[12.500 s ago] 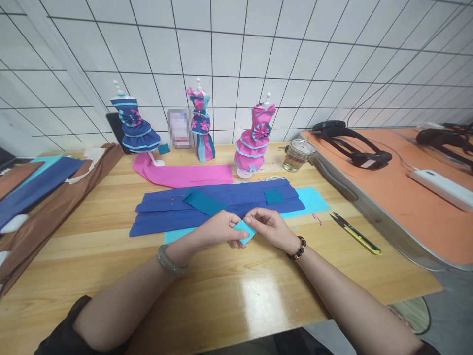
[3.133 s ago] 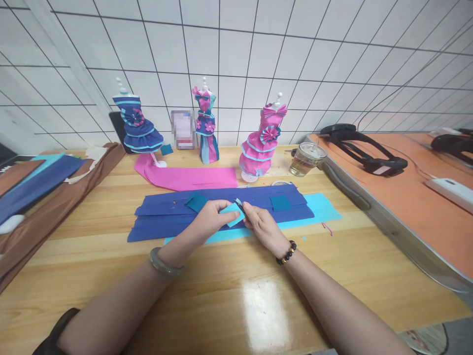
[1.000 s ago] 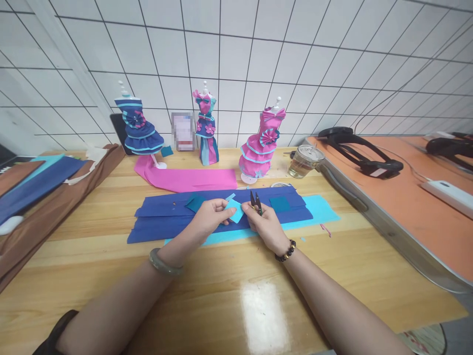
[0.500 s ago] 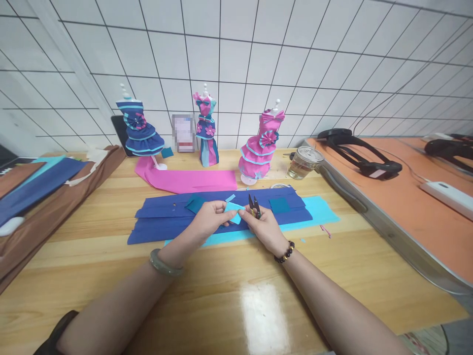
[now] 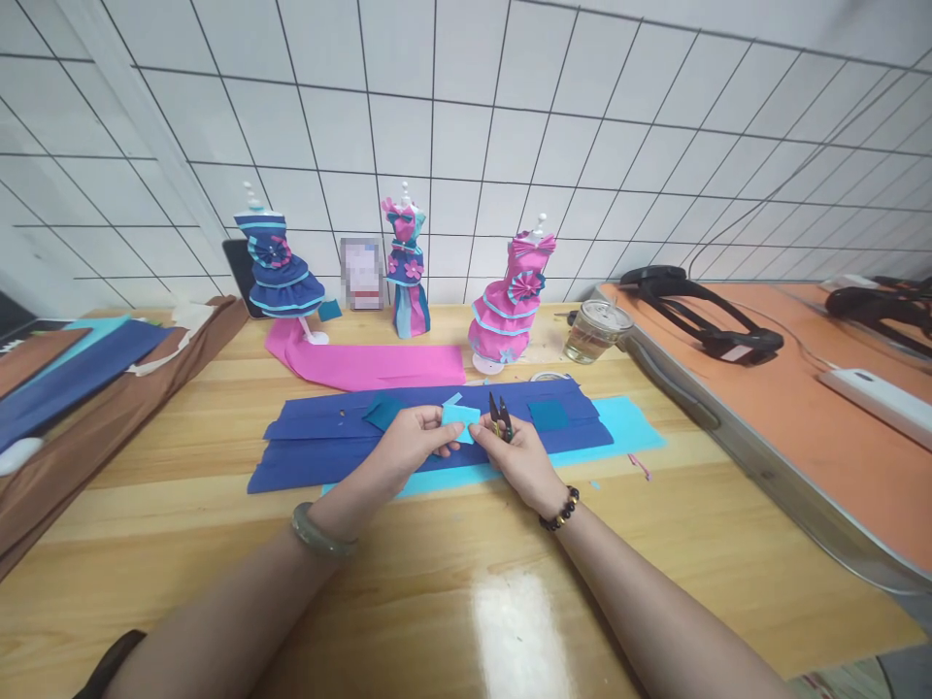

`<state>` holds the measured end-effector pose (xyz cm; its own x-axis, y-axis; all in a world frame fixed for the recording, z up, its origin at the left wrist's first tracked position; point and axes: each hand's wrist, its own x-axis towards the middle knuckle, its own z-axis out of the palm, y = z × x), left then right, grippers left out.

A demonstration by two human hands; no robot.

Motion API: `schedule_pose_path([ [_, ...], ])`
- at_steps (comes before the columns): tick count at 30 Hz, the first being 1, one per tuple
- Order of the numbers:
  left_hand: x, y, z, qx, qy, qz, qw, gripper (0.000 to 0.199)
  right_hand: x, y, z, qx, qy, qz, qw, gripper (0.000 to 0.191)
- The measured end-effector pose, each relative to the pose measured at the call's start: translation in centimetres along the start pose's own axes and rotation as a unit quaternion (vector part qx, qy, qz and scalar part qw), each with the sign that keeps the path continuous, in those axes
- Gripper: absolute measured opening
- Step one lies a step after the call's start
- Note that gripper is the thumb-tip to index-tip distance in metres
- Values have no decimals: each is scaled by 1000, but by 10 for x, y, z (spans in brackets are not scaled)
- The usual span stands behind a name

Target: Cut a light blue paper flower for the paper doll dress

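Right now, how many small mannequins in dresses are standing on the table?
3: a mannequin in blue on the left, a multicoloured one in the middle, a mostly pink one on the right.

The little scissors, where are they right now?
Near the middle of the head view, the little scissors are in the person's right hand, blades pointing up, just to the right of the small light blue piece.

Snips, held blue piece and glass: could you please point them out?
Snips (image 5: pixel 504 415), head view: one blade.
Held blue piece (image 5: pixel 462 416), head view: upper face.
Glass (image 5: pixel 590 343), head view: side wall.
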<state>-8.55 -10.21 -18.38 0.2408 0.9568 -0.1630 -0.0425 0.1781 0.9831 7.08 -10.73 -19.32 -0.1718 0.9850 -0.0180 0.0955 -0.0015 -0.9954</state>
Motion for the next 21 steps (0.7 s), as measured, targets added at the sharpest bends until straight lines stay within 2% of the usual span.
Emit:
schedule_pose_path([
  [5, 0, 0, 1, -15, 27, 7, 1000, 25, 1, 3, 2, 7, -7, 1, 1000, 30],
  [16, 0, -3, 0, -51, 12, 3, 999, 22, 2, 3, 0, 11, 17, -6, 1000, 30],
  [21, 0, -1, 1, -15, 1, -11, 1000, 26, 1, 1, -1, 7, 11, -5, 1000, 31],
])
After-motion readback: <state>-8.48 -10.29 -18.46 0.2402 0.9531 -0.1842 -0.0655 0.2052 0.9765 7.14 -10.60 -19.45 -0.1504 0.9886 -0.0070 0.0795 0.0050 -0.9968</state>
